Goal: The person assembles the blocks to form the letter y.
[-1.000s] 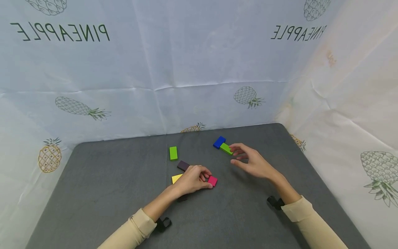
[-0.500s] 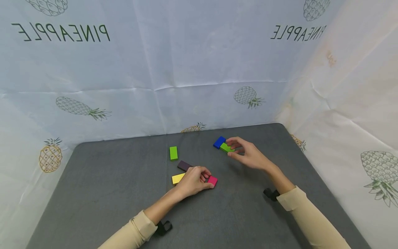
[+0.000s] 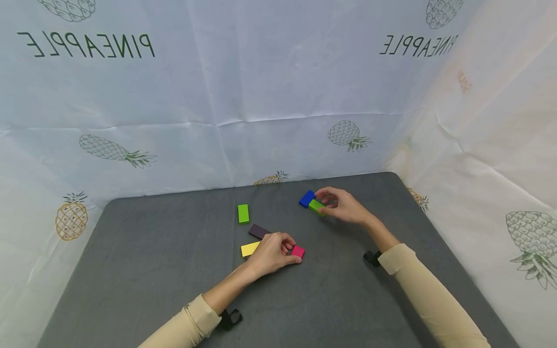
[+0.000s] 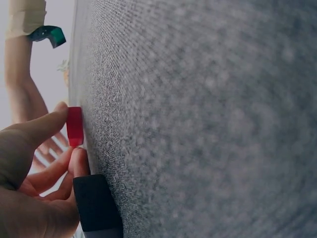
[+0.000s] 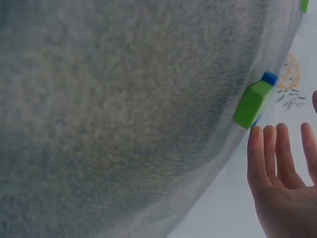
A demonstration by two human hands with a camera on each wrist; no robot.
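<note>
A pink block is lying near the middle of the tabletop, and the left hand is holding it. Its fingers are pinching the block, the thumb pressing from one side and a fingertip from the other; whether the block is resting fully on the cloth-like surface, I cannot tell.

Farther off and to the right, a green block is lying flat at a slant, its far end touching a blue block. The right hand is reaching in over this pair, its thumb lying at the near side of the green block. Its fingers are spreading apart in the right wrist view, quite straight and just beside the green block; whether they are touching it, I cannot tell.

To the left of the pink block, a yellow block is showing partly from behind the left hand, and a dark block is lying just beyond it. Farther back, a second green block is lying alone.

Both arms are wearing beige sleeves, and black wrist mounts are sitting near the cuffs. Behind the tabletop, a pale sheet is hanging, carrying pineapple drawings and mirror-reversed lettering.
</note>
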